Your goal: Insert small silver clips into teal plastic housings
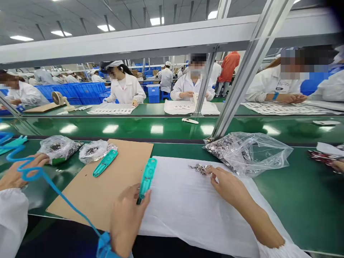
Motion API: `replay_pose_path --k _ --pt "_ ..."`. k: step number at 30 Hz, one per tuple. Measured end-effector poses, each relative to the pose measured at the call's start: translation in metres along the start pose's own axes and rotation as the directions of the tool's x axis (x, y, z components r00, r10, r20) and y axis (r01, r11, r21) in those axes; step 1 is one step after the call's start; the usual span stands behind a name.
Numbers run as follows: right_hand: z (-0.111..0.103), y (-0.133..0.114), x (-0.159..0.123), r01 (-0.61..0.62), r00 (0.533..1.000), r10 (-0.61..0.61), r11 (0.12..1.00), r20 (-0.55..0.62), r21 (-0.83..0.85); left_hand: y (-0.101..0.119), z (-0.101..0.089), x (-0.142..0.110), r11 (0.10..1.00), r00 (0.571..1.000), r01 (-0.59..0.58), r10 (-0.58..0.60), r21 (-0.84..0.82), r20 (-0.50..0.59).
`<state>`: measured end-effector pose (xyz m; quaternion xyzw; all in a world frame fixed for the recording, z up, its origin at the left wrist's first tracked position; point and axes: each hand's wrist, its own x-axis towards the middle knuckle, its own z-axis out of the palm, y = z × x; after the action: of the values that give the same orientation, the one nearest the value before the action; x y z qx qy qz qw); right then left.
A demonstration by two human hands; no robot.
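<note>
My left hand [127,211] grips the lower end of a long teal plastic housing [147,175] between thumb and fingers, over the edge of the white cloth [182,200]. A blue wrist strap [104,245] with a coiled cord is around that wrist. My right hand [228,186] reaches into a small heap of shiny metal parts [201,169] on the cloth, thumb and fingertips pinched together at its right side. What the fingertips hold is too small to make out fully. A second teal housing [105,163] lies on the brown cardboard [118,186].
A clear bag of metal parts [228,147] lies behind my right hand. Two smaller bags [57,147] stand at the left, near a co-worker's hand [24,170]. A metal post [242,71] slants up from the bench. A green conveyor [134,127] runs behind, with several seated people beyond.
</note>
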<state>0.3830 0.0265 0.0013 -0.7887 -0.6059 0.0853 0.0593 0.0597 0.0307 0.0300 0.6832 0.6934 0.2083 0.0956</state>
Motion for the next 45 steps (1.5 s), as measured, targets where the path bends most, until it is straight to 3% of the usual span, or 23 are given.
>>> replay_pose_path --k 4,7,11,17,19,24,28,31,36,45 --pt "-0.003 -0.008 0.000 0.057 0.998 -0.057 0.998 0.006 -0.010 0.051 0.037 -0.021 0.986 0.983 -0.161 0.164 -0.041 0.086" --pt "-0.003 -0.017 0.005 0.075 0.997 -0.076 0.996 -0.029 -0.048 0.071 0.059 -0.031 0.980 0.964 -0.198 0.199 -0.022 0.175" --pt "-0.003 -0.019 0.007 0.106 0.993 -0.109 0.993 -0.052 -0.058 0.077 0.071 -0.035 0.975 0.944 -0.221 0.221 -0.028 0.244" --pt "-0.003 -0.013 0.004 0.135 0.988 -0.138 0.990 -0.068 -0.042 0.073 0.070 -0.031 0.951 0.915 -0.287 0.309 -0.118 0.260" --pt "-0.004 -0.011 0.003 0.140 0.985 -0.140 0.990 -0.104 -0.015 0.069 0.065 -0.024 0.921 0.877 -0.342 0.384 -0.188 0.289" --pt "-0.007 -0.004 -0.002 0.175 0.972 -0.146 0.973 -0.184 0.153 0.057 0.048 0.001 0.816 0.694 -0.483 0.578 -0.317 0.430" --pt "-0.008 -0.001 -0.008 0.232 0.970 -0.222 0.966 -0.096 0.114 0.052 0.043 0.013 0.766 0.617 -0.533 0.642 -0.360 0.454" --pt "-0.009 0.001 -0.015 0.255 0.967 -0.254 0.965 -0.026 0.064 0.049 0.047 0.016 0.745 0.607 -0.548 0.667 -0.380 0.432" --pt "-0.010 0.008 -0.022 0.276 0.960 -0.277 0.961 0.036 0.025 0.048 0.055 0.020 0.742 0.638 -0.534 0.668 -0.405 0.382" --pt "-0.012 0.007 -0.010 0.356 0.934 -0.354 0.934 0.051 -0.035 0.060 0.068 0.020 0.716 0.655 -0.596 0.695 -0.364 0.295"
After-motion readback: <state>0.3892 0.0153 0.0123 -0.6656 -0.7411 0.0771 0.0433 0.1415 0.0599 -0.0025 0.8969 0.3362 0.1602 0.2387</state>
